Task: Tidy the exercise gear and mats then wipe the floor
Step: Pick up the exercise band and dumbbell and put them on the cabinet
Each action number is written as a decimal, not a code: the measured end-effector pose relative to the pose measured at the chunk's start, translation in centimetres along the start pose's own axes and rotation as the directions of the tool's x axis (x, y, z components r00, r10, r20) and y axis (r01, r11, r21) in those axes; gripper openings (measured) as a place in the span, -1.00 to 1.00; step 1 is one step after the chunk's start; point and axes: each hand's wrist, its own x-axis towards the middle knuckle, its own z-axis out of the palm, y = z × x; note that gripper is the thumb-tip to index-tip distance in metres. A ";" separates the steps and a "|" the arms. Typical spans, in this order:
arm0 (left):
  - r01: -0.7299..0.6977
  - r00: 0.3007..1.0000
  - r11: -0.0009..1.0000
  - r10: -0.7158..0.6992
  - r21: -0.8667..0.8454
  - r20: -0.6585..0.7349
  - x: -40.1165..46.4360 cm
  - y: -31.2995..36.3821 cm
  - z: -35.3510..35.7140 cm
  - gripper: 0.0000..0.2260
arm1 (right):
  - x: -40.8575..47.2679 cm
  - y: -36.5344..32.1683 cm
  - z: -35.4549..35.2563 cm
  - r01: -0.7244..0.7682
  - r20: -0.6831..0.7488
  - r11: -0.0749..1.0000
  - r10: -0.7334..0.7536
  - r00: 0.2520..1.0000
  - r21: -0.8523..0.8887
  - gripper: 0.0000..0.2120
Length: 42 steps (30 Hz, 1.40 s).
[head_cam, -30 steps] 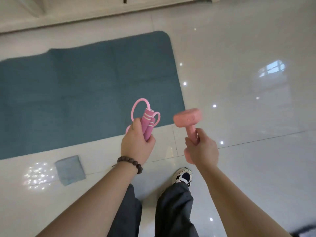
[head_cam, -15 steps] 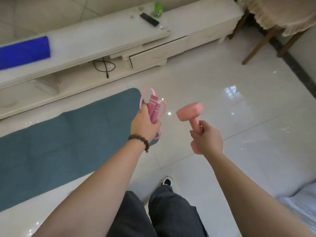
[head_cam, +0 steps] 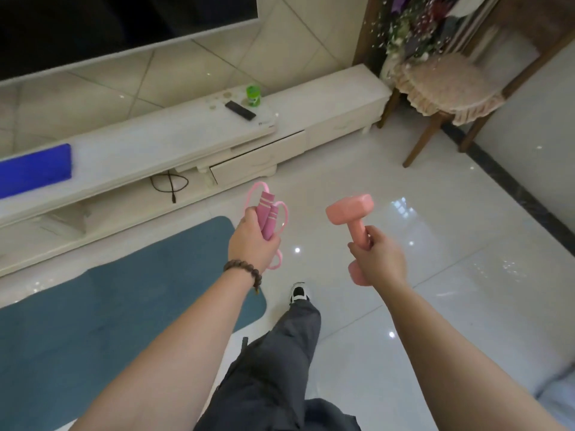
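Glossy tile floor (head_cam: 435,275); teal mat (head_cam: 93,306) at 8 o'clock, not yet rolled. Left hand (head_cam: 252,241) clenches bundled skipping rope (head_cam: 269,219); right hand (head_cam: 378,259) grasps dumbbell (head_cam: 353,216) by its bar, likely for carrying toward TV cabinet (head_cam: 174,141) at 11 o'clock.

Both forearms extended, left hand (head_cam: 252,241) fisted, right hand (head_cam: 380,259) fisted, thumb up
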 end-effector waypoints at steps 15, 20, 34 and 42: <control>0.064 0.997 0.995 -0.067 -0.081 -0.032 27.0 14.8 7.5 -0.75 | 31.1 -7.1 -9.0 0.031 -0.036 0.997 -0.034 0.999 -0.070 -0.90; 0.074 0.997 0.993 -0.077 -0.096 -0.028 33.8 18.4 8.8 -0.76 | 38.8 -9.9 -11.3 0.053 -0.062 0.997 -0.056 0.996 -0.056 -0.92; 0.341 0.907 0.929 -0.365 -0.142 -0.210 50.3 26.1 16.0 -0.73 | 65.1 -17.0 -14.5 0.393 0.261 0.901 -0.340 0.903 -0.186 -0.93; 0.534 0.780 0.824 -0.566 -0.189 -0.267 55.2 29.0 19.7 -0.75 | 76.5 -21.6 -14.0 0.582 0.400 0.794 -0.483 0.779 -0.174 -0.93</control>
